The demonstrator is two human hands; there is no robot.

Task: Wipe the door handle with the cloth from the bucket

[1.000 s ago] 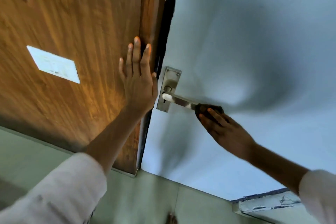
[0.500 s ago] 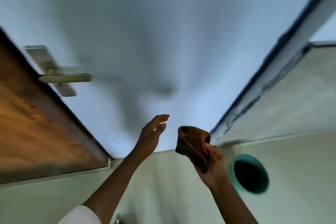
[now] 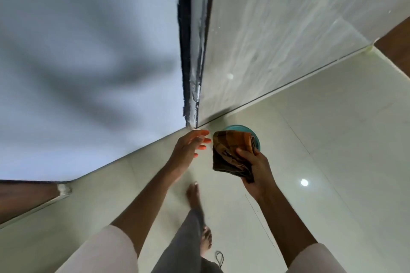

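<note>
Now lowered toward the teal bucket (image 3: 255,134), the right hand (image 3: 257,169) is pinching the brown cloth (image 3: 230,150) while the left hand (image 3: 190,146) is hovering spread, empty.

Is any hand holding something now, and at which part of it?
The right hand holds the cloth at its lower right side, thumb on top. The left hand is open and holds nothing.

The person wore pale cream sleeves (image 3: 99,250) ending below the elbows, grey trousers (image 3: 184,248), and went barefoot.
</note>
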